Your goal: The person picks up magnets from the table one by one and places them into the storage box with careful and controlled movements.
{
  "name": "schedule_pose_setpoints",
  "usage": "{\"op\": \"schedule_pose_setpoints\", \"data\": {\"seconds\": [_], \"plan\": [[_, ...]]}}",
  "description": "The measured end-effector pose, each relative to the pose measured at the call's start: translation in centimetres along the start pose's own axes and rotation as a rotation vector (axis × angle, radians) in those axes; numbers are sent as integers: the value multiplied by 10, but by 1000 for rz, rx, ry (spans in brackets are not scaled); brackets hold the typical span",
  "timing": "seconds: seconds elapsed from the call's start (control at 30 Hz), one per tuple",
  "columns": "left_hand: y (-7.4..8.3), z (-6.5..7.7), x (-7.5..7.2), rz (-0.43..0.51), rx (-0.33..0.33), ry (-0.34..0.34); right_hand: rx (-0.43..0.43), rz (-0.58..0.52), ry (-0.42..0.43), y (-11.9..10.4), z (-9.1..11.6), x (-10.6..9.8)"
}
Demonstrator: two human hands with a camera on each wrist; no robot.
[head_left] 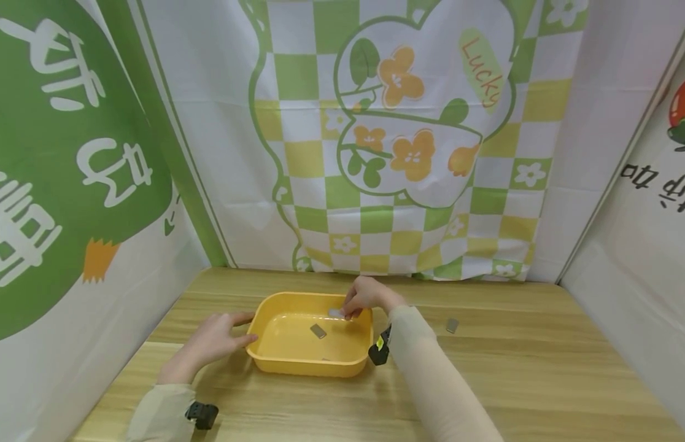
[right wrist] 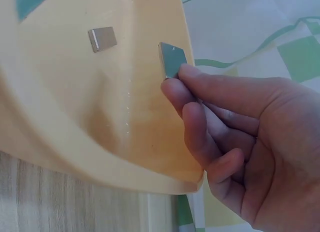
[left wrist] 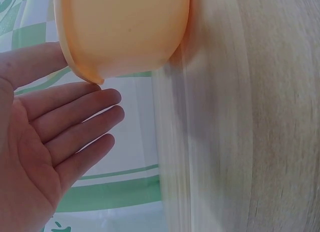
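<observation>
A yellow plastic basin (head_left: 309, 368) stands on the table. My left hand (head_left: 212, 337) holds its left rim between thumb and index finger; the other fingers stretch out beside it. Over the basin's back right part, my right hand (head_left: 367, 296) pinches a small flat rectangular metallic piece (right wrist: 173, 60) between thumb and index finger. It looks shiny, with a greenish sheen in the right wrist view. On the basin floor lies a similar grey piece (head_left: 318, 331). The front wall mostly hides another piece (head_left: 326, 360), seen in the right wrist view as a teal-looking piece (right wrist: 32, 2).
One more flat grey piece (head_left: 452, 325) lies on the wooden table (head_left: 519, 368), right of the basin. A checked green and white cloth (head_left: 375, 233) hangs behind the table, with printed cloth walls at left and right. Black wrist cameras are strapped on both sleeves.
</observation>
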State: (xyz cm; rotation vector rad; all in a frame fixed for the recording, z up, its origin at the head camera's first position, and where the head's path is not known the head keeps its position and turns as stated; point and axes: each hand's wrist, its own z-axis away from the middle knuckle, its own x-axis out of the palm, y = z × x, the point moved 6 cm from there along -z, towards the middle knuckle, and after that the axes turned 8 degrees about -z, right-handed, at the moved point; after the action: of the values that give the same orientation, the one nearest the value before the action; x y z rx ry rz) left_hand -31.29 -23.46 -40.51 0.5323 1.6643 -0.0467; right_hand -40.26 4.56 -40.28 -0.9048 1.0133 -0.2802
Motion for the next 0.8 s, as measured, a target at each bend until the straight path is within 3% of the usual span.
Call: {"op": "schedule_pose_setpoints", "data": {"seconds": [0.27,0.57,0.8], "plan": [[0,0,0,-4,2,-1,32,-15,-8,7,-3,9],[1,1,-1,5,-3,5,-19,-60,27,8,0,3],[2,1,-1,13,0,2,-77,-30,29,7,10,-7]]}}
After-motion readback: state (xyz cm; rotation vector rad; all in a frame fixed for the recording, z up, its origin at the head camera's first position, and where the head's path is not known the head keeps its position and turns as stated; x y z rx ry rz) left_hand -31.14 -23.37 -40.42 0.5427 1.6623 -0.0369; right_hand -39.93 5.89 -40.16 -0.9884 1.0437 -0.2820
